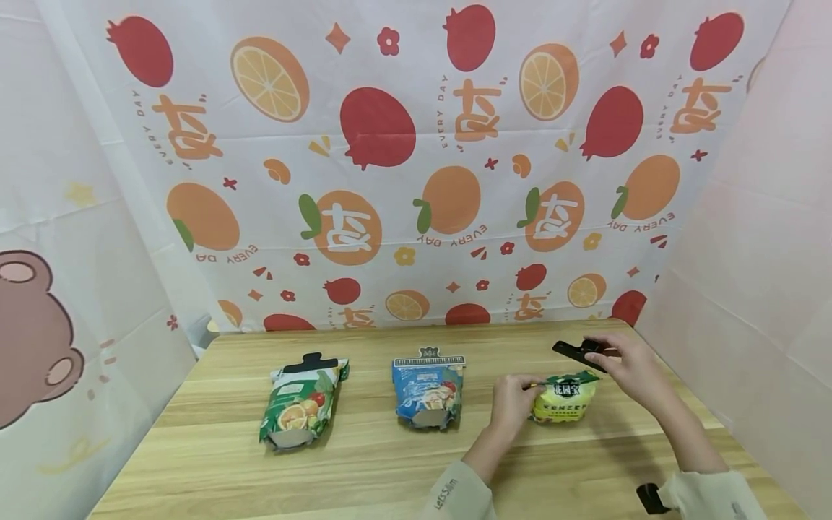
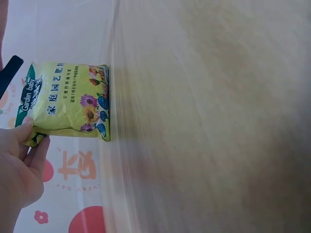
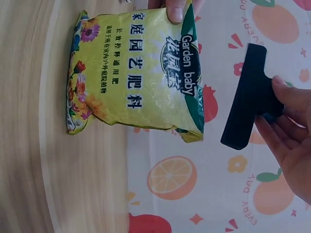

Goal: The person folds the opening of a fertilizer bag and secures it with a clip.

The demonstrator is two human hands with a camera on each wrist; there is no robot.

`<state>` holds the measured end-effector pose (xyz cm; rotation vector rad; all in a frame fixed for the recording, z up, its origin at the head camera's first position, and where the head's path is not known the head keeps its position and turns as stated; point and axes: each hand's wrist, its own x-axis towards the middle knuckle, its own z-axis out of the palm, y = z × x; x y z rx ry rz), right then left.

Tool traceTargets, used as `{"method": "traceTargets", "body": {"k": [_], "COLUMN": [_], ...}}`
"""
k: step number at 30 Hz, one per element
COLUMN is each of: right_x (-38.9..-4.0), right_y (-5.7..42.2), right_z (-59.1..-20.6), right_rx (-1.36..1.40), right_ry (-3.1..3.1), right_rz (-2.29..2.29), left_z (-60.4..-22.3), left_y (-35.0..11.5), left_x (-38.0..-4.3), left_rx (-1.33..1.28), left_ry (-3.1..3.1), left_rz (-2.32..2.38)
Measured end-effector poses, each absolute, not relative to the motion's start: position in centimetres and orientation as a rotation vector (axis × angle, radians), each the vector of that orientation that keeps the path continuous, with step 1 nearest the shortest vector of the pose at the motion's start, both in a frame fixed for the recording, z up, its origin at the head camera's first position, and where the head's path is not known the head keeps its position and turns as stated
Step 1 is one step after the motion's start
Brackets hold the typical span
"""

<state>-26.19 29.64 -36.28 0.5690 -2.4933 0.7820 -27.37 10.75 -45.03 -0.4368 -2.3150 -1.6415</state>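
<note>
A yellow fertilizer bag (image 1: 562, 401) with a green top edge stands upright on the right part of the table. My left hand (image 1: 511, 401) pinches its upper left corner, as the left wrist view of the bag (image 2: 73, 99) shows too. My right hand (image 1: 629, 363) holds a black bag clip (image 1: 575, 354) by its handle, just above and to the right of the bag's top. In the right wrist view the clip (image 3: 248, 97) is apart from the bag (image 3: 141, 68), its long edge alongside the green top.
To the left, a blue bag (image 1: 427, 393) carries a decorated clip (image 1: 429, 357) on its top. Farther left lies a green and white bag (image 1: 302, 408) with a black clip (image 1: 312, 363). Printed cloth (image 1: 403, 180) hangs behind the wooden table (image 1: 364, 477).
</note>
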Motion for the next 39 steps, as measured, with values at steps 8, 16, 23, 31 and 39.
{"method": "traceTargets", "body": {"k": [8, 16, 23, 31, 39], "right_x": [-25.4, -25.1, -25.6, -26.7, -27.3], "right_y": [29.1, 29.2, 29.2, 29.4, 29.3], "right_z": [-36.8, -37.3, -37.6, -38.0, -38.5], "right_rx": [0.732, 0.815, 1.02, 1.09, 1.059], "right_ry": [-2.476, -2.422, -2.201, -2.042, -2.109], "right_rz": [0.707, 0.646, 0.541, 0.442, 0.414], "left_z": [-45.0, -44.7, -44.8, -44.7, -44.7], "left_y": [10.6, 10.3, 10.1, 10.1, 10.3], "left_x": [-27.5, -27.6, -27.5, -27.6, -27.6], "left_rx": [-0.42, -0.425, -0.441, -0.427, -0.411], "left_ry": [-2.332, -2.365, -2.357, -2.373, -2.369], "left_rz": [-1.684, -1.758, -1.791, -1.795, -1.809]}}
